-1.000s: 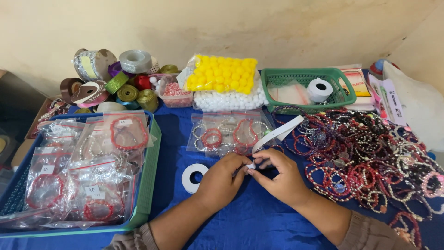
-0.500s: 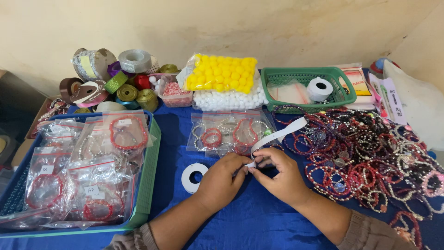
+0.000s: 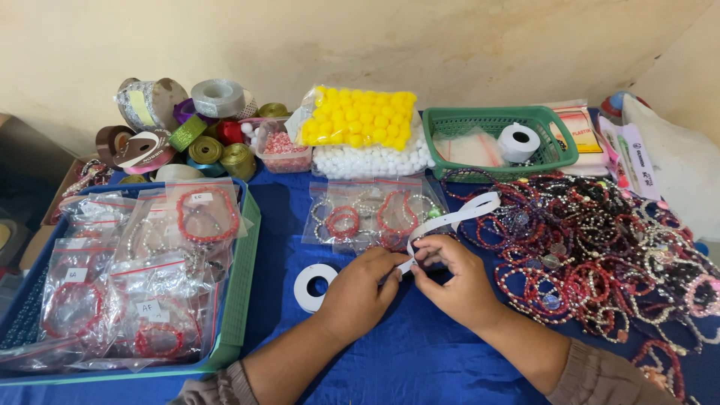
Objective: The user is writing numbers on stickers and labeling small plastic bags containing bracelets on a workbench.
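Barely anything has shifted: both hands stay knuckles-up over the blue cloth (image 3: 420, 360), left hand (image 3: 358, 291) and right hand (image 3: 455, 279) pinching the white strip (image 3: 459, 216) between fingertips.

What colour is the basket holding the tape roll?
Green, clearest in the head view: basket, white tape roll.

White paper strip (image 3: 457, 217) in the hands (image 3: 409, 281), plain, no print showing. Blue cloth over the worktop (image 3: 420, 360), deep and solid. White tape roll (image 3: 315, 287) lying on it. Red bead bracelets (image 3: 206, 215) in clear bags, sitting in a blue tray with a green rim (image 3: 244, 292). Bright yellow balls (image 3: 360, 116) bagged above white ones (image 3: 371, 160). Green basket (image 3: 559, 146) holding a white roll (image 3: 519, 142). Ribbon spools (image 3: 202, 146) in silver, gold, green, purple, brown. Loose bracelets (image 3: 585, 255) mostly dark red, some pearly white and pink
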